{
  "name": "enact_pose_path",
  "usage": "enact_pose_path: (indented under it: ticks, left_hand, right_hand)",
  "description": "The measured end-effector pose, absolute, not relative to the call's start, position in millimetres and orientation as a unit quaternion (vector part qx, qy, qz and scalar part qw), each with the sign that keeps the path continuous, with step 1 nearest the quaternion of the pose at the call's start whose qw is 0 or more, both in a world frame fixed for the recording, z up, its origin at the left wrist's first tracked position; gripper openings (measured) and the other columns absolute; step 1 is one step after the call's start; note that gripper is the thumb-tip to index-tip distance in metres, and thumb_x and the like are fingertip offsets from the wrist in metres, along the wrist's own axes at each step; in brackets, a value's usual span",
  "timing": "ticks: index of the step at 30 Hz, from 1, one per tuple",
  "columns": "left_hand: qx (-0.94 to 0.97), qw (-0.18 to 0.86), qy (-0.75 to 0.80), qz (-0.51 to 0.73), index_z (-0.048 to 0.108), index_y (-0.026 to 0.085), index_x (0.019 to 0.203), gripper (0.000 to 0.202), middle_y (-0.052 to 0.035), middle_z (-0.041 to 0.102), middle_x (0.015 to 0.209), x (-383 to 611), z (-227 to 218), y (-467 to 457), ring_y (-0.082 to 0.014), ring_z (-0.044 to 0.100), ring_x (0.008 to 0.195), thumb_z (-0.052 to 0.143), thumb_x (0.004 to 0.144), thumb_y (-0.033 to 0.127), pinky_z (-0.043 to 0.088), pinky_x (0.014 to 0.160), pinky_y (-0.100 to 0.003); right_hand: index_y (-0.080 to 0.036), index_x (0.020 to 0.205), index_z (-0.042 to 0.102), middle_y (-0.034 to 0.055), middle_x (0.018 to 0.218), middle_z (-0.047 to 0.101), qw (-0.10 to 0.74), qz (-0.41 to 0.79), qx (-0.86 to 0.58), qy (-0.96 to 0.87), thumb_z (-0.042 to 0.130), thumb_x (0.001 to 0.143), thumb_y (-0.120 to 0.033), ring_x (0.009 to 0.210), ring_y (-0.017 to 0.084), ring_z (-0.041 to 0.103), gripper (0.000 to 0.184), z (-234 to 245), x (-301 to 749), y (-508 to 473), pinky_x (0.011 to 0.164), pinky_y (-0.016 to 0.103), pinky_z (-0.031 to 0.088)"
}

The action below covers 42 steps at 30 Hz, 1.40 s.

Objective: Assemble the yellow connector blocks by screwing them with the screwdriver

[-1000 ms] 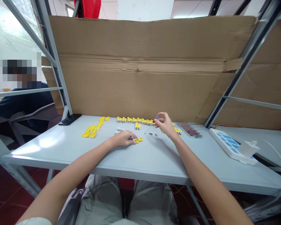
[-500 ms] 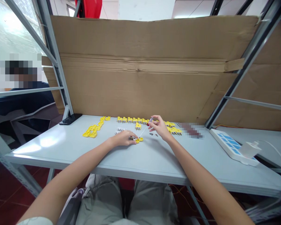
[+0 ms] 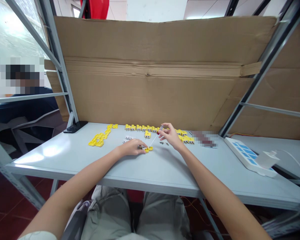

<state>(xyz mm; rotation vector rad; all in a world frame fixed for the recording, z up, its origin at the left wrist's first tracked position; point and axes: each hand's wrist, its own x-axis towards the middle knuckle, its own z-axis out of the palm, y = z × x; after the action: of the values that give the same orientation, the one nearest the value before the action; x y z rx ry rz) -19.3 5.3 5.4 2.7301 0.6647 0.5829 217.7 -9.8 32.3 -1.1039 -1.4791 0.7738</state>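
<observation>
My right hand (image 3: 169, 135) pinches the handle of a screwdriver (image 3: 154, 140), whose thin shaft slants down to the left. Its tip ends at a small yellow plastic part (image 3: 150, 148) on the table. My left hand (image 3: 133, 147) is closed on the left side of this part, thumb and fingertips pressed to it; the fingers hide some of it. Just behind my left hand lie small white parts (image 3: 128, 137). One yellow-and-white piece (image 3: 147, 134) sits behind the screwdriver tip. A few small screws (image 3: 164, 143) lie beneath my right hand.
A row of yellow-and-white pieces (image 3: 138, 128) runs along the back of the table (image 3: 150, 173), more at right (image 3: 186, 138). Yellow covers (image 3: 99, 136) lie at left. A power strip (image 3: 250, 158) with a plugged-in charger stands right. Cardboard (image 3: 150, 100) walls the back. A person sits beyond the left frame.
</observation>
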Motion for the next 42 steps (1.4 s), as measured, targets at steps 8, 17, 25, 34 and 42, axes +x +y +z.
enact_pose_path:
  ticks: [8,17,25,34,42]
  left_hand:
    - [0.942,0.141,0.228,0.200,0.068,0.018,0.111,0.030,-0.0078,0.070,0.108,-19.5,4.9,6.0,-0.0189,0.064,0.096,0.065,0.085,0.033,0.044,0.087,-0.027]
    - [0.943,0.146,0.223,0.198,0.067,0.019,0.111,0.030,-0.0081,0.070,0.109,-19.9,3.8,7.8,-0.0193,0.065,0.097,0.064,0.086,0.034,0.044,0.087,-0.028]
    - [0.943,0.140,0.227,0.198,0.068,0.018,0.111,0.030,-0.0086,0.070,0.108,-19.4,3.2,8.3,-0.0196,0.064,0.096,0.064,0.085,0.033,0.044,0.087,-0.028]
    - [0.944,0.144,0.222,0.199,0.067,0.019,0.112,0.030,-0.0081,0.070,0.109,-19.9,1.7,10.2,-0.0193,0.064,0.098,0.064,0.086,0.033,0.044,0.087,-0.027]
    - [0.944,0.141,0.225,0.197,0.067,0.019,0.112,0.030,-0.0079,0.070,0.109,-19.7,2.8,9.2,-0.0196,0.064,0.098,0.064,0.085,0.033,0.044,0.088,-0.027]
  right_hand:
    - [-0.023,0.104,0.042,-0.0023,0.071,0.065,0.537,0.315,-0.459,-0.634,0.069,0.066,-0.057,0.060,0.015,0.063,0.058,26.3,218.8,-6.1,0.055,0.032,0.056]
    - [-0.024,0.102,0.042,-0.0030,0.069,0.064,0.536,0.326,-0.465,-0.625,0.071,0.064,-0.056,0.059,0.016,0.063,0.058,32.9,217.0,-10.8,0.055,0.033,0.055]
    - [-0.023,0.103,0.041,-0.0029,0.069,0.065,0.536,0.324,-0.473,-0.619,0.071,0.064,-0.056,0.058,0.016,0.063,0.059,32.5,216.7,-10.7,0.054,0.034,0.056]
    - [-0.024,0.102,0.040,-0.0019,0.073,0.065,0.538,0.318,-0.473,-0.621,0.069,0.066,-0.057,0.060,0.016,0.063,0.057,32.0,216.3,-11.5,0.056,0.035,0.057]
    - [-0.024,0.103,0.041,-0.0014,0.072,0.065,0.538,0.317,-0.481,-0.616,0.070,0.065,-0.057,0.058,0.015,0.062,0.058,31.4,217.2,-10.3,0.055,0.032,0.056]
